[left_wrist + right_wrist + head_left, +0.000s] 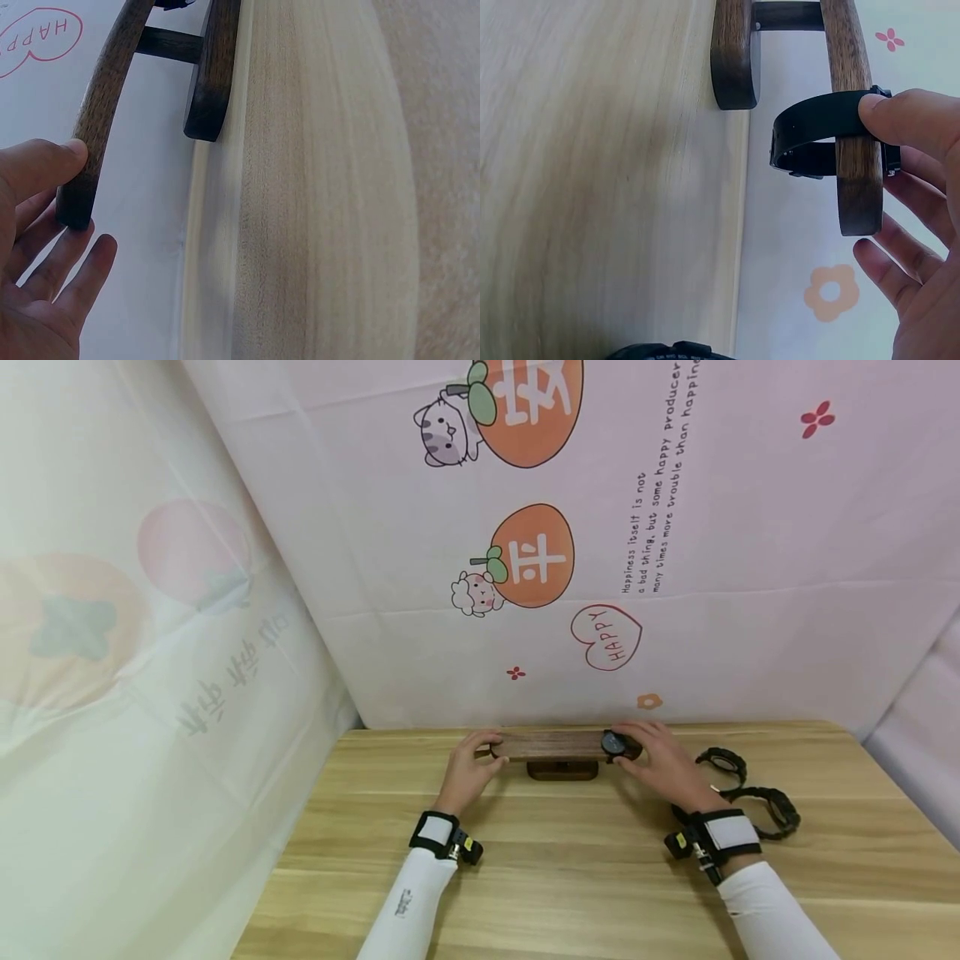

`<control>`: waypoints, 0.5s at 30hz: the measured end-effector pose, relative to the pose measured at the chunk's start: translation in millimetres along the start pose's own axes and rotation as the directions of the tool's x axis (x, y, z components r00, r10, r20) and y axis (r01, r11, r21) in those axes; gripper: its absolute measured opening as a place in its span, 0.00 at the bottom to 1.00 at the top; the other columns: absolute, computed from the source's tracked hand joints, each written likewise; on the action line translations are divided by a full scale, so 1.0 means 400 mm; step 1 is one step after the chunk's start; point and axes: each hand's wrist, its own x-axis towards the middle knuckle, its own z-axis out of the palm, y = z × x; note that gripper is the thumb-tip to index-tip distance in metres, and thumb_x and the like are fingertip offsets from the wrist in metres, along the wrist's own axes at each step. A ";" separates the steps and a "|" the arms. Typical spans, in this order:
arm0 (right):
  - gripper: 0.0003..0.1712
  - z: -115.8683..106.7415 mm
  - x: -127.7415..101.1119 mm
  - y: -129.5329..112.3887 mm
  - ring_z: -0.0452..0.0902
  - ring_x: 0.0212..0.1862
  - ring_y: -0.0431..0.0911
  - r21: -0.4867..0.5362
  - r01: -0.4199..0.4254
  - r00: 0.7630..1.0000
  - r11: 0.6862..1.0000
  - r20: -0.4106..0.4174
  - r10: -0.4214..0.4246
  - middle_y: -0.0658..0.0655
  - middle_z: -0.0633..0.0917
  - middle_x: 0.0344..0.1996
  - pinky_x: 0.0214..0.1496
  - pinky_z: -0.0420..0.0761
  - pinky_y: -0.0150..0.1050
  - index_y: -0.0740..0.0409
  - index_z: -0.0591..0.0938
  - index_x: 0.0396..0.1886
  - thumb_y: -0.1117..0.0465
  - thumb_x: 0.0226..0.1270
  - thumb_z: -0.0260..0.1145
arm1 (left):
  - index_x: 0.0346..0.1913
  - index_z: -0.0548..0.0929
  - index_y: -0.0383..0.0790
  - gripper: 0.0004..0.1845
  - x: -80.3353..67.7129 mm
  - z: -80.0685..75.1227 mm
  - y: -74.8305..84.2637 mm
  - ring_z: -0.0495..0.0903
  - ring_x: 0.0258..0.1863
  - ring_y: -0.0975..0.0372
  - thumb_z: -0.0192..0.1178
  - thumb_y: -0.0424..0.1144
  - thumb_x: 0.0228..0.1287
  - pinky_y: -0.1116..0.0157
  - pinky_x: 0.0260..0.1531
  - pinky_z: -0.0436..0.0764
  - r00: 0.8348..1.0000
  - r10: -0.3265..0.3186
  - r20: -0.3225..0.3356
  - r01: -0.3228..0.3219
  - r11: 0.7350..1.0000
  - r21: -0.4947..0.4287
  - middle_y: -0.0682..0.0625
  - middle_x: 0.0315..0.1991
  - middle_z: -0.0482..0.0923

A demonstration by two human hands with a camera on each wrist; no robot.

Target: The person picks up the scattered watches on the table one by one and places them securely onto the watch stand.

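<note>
Two loose black watches [750,789] lie on the wooden table [570,868] near our right wrist | our left hand [467,770] pinches the left end of a dark wooden stand [551,746] | our right hand [660,758] grips a black watch [817,135] looped around the stand's right end | patterned cloth backdrop [675,568] behind.

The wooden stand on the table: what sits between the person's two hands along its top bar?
Only bare bar of the wooden stand lies between the left hand and the right hand, which holds a black watch, in the head view.
</note>
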 end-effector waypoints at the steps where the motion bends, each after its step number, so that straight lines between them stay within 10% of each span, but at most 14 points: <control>1: 0.34 0.000 0.000 -0.002 0.72 0.69 0.63 0.004 0.003 1.000 1.000 -0.003 -0.003 0.67 0.81 0.68 0.67 0.79 0.67 0.62 0.79 0.71 0.60 0.67 0.78 | 0.59 0.87 0.38 0.19 0.000 0.000 -0.001 0.83 0.63 0.49 0.74 0.31 0.67 0.50 0.65 0.85 1.000 0.003 0.000 -0.003 1.000 0.000 0.44 0.65 0.82; 15: 0.34 0.006 0.003 -0.002 0.70 0.71 0.63 0.019 0.000 1.000 1.000 0.012 0.000 0.66 0.80 0.69 0.69 0.76 0.68 0.60 0.78 0.72 0.59 0.69 0.77 | 0.59 0.87 0.38 0.19 -0.001 0.001 -0.001 0.83 0.63 0.49 0.74 0.32 0.67 0.50 0.64 0.85 1.000 0.005 -0.003 -0.005 1.000 0.015 0.44 0.65 0.82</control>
